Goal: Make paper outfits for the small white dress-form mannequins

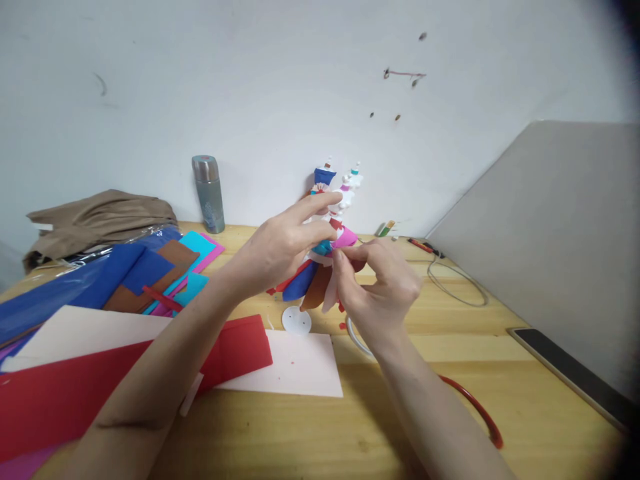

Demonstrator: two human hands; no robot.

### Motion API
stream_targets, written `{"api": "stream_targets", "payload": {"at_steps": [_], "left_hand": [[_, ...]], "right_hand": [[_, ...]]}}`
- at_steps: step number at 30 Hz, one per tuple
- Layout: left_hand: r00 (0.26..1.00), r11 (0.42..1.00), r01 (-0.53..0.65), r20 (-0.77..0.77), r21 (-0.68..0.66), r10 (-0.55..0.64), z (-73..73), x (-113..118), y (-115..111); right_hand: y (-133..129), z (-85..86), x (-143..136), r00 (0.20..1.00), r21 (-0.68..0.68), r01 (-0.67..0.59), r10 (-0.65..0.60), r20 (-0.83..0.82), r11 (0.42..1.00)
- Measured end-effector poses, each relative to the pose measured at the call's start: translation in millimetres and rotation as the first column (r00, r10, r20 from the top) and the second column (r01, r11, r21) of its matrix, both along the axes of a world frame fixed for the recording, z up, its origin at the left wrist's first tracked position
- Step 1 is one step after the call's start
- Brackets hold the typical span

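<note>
Felt craft (323,249) right of flask (209,193) | left hand (287,243): grip apart — fingers spread over the craft | right hand (383,287): grip together — thumb meets forefinger by the pink flap (347,237), anything pinched unclear | red felt (245,350): on table (450,353), nearer than flask

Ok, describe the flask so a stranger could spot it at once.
Find the back edge of the wooden table, by the wall. There, between the brown cloth and the left hand, stands the flask. Unlike the cloth and flat sheets, it is a grey cylinder with a shiny top.
</note>
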State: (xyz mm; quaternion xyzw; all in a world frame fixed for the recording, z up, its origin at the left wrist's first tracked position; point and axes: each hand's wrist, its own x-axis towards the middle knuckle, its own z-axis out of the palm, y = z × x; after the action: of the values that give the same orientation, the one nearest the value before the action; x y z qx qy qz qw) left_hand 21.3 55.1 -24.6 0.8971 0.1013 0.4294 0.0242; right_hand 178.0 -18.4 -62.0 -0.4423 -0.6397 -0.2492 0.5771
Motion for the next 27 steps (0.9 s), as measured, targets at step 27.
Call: {"api": "stream_targets", "payload": {"at_steps": [27], "left_hand": [[1.0, 1.0, -0.005, -0.021, -0.008, 0.005, -3.5, 1.6, 0.8]], "right_hand": [[-2.1, 6.2, 0.9, 0.985, -0.062, -0.095, 0.085, -0.152, 0.994]]}}
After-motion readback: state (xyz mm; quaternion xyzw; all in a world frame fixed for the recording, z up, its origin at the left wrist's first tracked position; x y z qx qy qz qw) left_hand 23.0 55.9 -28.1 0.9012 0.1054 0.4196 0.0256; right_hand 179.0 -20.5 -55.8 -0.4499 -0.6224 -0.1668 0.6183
